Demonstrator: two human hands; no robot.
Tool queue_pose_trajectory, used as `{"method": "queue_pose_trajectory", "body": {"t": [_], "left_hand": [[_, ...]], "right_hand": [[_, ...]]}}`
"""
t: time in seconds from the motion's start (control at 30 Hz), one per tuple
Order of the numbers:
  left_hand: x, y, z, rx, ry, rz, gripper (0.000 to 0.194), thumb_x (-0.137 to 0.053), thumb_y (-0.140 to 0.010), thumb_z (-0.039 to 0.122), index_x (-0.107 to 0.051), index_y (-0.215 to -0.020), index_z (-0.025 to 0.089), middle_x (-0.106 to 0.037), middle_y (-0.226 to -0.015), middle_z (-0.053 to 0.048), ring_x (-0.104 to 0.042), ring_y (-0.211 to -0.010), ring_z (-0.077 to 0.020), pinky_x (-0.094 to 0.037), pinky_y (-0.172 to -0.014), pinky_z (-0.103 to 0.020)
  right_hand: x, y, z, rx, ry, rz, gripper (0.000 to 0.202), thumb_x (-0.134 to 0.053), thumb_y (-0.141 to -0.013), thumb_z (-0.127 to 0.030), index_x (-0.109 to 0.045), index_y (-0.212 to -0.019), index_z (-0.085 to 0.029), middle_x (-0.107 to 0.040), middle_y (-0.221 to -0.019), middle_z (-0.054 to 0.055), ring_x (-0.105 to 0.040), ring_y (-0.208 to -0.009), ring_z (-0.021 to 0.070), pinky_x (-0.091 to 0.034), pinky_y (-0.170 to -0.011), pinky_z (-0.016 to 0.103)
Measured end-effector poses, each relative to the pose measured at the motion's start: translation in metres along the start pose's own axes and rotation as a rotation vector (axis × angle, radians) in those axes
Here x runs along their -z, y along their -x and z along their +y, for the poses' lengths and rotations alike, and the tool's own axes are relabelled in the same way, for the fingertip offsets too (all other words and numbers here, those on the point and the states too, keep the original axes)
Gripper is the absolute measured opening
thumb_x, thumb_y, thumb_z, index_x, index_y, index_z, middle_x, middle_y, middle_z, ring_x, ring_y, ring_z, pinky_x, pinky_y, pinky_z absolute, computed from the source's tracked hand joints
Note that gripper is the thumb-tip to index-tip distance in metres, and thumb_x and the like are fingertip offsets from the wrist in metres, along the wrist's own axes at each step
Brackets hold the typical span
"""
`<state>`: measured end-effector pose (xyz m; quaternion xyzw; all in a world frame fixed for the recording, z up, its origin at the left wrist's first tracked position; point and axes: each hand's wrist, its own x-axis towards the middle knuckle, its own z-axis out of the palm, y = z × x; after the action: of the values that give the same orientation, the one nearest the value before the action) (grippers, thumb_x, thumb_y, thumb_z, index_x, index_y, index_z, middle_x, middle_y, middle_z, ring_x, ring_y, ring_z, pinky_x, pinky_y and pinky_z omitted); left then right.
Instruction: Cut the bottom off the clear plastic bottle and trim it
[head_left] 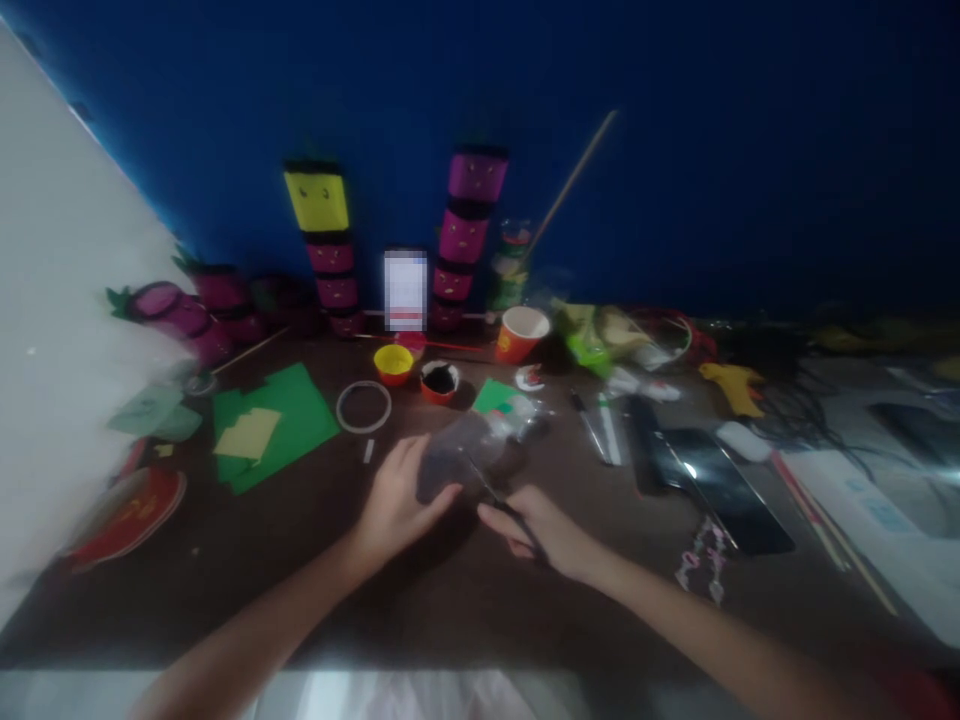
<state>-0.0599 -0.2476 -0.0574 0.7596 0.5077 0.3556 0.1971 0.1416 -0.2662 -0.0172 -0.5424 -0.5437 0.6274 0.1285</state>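
Note:
Near the middle of the table, my left hand (401, 500) is closed around the edge of a greyish, see-through piece (457, 450) that looks like plastic; blur hides its exact kind. My right hand (544, 530) grips a pair of dark-handled scissors (489, 490). Their thin blades point up and left, reaching the grey piece. Just behind it are a small green paper piece (493, 395) and some crumpled clear plastic (525, 418). A small orange cup with black contents (439, 380) and a yellow-lined cup (394, 365) stand farther back.
Green paper (311, 425) and a white ring (364, 407) lie left. Purple segmented figures (461, 235) and a blurred-out phone (405, 290) stand against the blue wall. Rightward are an orange paper cup (523, 332), pens (609, 430), a black phone (735, 490) and a yellow glue gun (733, 388).

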Motion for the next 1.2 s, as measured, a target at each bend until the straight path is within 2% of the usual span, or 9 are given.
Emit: {"method": "queue_pose_trajectory", "body": {"t": [0.1, 0.2, 0.37, 0.57, 0.77, 1.0, 1.2], "left_hand": [[0.001, 0.000, 0.000, -0.038, -0.016, -0.010, 0.055, -0.060, -0.077, 0.039, -0.043, -0.124, 0.014, -0.055, -0.112, -0.013, -0.056, -0.104, -0.0250, -0.049, -0.088, -0.039], [0.002, -0.001, 0.000, -0.062, -0.005, -0.037, 0.055, -0.059, -0.078, 0.039, -0.041, -0.125, 0.014, -0.054, -0.113, -0.014, -0.055, -0.104, -0.0242, -0.049, -0.089, -0.037], [0.003, 0.000, -0.001, -0.052, -0.004, -0.046, 0.054, -0.057, -0.079, 0.039, -0.041, -0.125, 0.015, -0.053, -0.112, -0.013, -0.055, -0.104, -0.0244, -0.049, -0.087, -0.037], [0.004, -0.002, -0.002, -0.055, -0.003, -0.035, 0.055, -0.059, -0.078, 0.040, -0.041, -0.124, 0.015, -0.054, -0.111, -0.013, -0.055, -0.104, -0.0254, -0.049, -0.087, -0.038], [0.003, -0.002, -0.003, -0.049, -0.048, -0.033, 0.056, -0.058, -0.079, 0.040, -0.041, -0.125, 0.013, -0.053, -0.114, -0.015, -0.054, -0.106, -0.0261, -0.048, -0.089, -0.039], [-0.001, 0.000, -0.005, -0.111, -0.139, 0.014, 0.058, -0.059, -0.078, 0.041, -0.040, -0.125, 0.013, -0.053, -0.114, -0.015, -0.054, -0.106, -0.0270, -0.049, -0.089, -0.039], [-0.006, 0.001, -0.009, -0.181, -0.249, 0.059, 0.061, -0.059, -0.078, 0.041, -0.039, -0.127, 0.011, -0.054, -0.115, -0.018, -0.054, -0.106, -0.0287, -0.050, -0.087, -0.039]], "right_hand": [[0.001, -0.001, -0.003, -0.015, -0.021, -0.022, 0.058, -0.051, -0.066, -0.072, -0.038, -0.048, -0.018, -0.036, -0.040, -0.006, -0.032, -0.038, 0.0049, -0.021, -0.043, 0.021], [-0.004, -0.003, -0.004, -0.048, -0.044, 0.017, 0.055, -0.052, -0.067, -0.070, -0.043, -0.052, -0.018, -0.040, -0.042, -0.005, -0.035, -0.039, 0.0062, -0.023, -0.043, 0.021], [-0.009, -0.006, -0.008, -0.025, -0.061, 0.044, 0.055, -0.052, -0.065, -0.071, -0.040, -0.054, -0.018, -0.038, -0.042, -0.006, -0.036, -0.041, 0.0065, -0.024, -0.044, 0.021], [-0.002, -0.008, -0.001, 0.014, 0.036, 0.012, 0.054, -0.049, -0.071, -0.070, -0.042, -0.056, -0.018, -0.037, -0.041, -0.006, -0.032, -0.039, 0.0060, -0.022, -0.042, 0.022], [-0.001, -0.005, 0.000, 0.033, 0.148, 0.047, 0.059, -0.043, -0.072, -0.073, -0.038, -0.050, -0.018, -0.035, -0.042, -0.005, -0.034, -0.040, 0.0067, -0.023, -0.044, 0.022], [0.003, 0.000, -0.009, 0.004, 0.219, 0.057, 0.057, -0.044, -0.072, -0.072, -0.040, -0.051, -0.019, -0.038, -0.041, -0.005, -0.038, -0.039, 0.0078, -0.027, -0.043, 0.022], [0.006, 0.003, -0.012, -0.068, 0.198, 0.042, 0.056, -0.047, -0.069, -0.072, -0.041, -0.055, -0.019, -0.037, -0.039, -0.006, -0.035, -0.037, 0.0065, -0.025, -0.041, 0.021]]}}
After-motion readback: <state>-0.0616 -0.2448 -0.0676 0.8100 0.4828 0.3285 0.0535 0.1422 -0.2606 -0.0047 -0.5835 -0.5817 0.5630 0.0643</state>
